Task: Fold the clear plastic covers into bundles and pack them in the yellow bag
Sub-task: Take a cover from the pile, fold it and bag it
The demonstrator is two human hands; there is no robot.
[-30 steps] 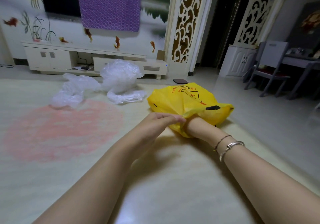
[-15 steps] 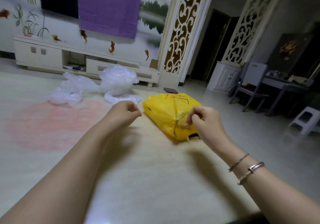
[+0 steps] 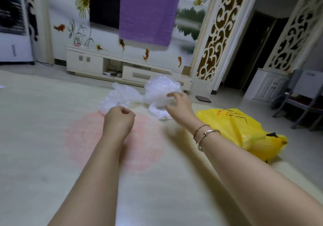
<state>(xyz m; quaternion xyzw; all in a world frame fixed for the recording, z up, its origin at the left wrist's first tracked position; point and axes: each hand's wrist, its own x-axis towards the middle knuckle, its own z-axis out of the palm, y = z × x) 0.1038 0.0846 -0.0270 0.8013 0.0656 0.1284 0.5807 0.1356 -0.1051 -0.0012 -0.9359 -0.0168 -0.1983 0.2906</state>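
Cream carpet (image 3: 43,129) with a faded pink round patch (image 3: 83,138) covers the floor where the person works. The yellow bag (image 3: 241,131) lies on its side at the right edge of the carpet, bulging, red print on its upper face, touched by neither hand. Three crumpled clear plastic covers sit at the far side of the carpet: one puffed heap (image 3: 160,87), a flatter one (image 3: 120,96) to its left, and a smaller one (image 3: 159,113) low in front.

The left hand (image 3: 120,119) hangs above the pink patch, its grip curled into a fist with nothing in it. The right hand (image 3: 180,105) reaches toward the puffed heap, fingers spread and relaxed, its grip wide; whether the fingertips touch the plastic I cannot tell. Two bracelets (image 3: 204,134) circle the right wrist.

Behind stands a low white TV cabinet (image 3: 97,63) against a painted wall, with a purple cloth (image 3: 148,12) hanging over a dark screen (image 3: 104,1). A white cooling unit (image 3: 12,29) stands far left, carved lattice panels (image 3: 218,33) flank a dark doorway, and a grey chair (image 3: 304,92) sits far right.
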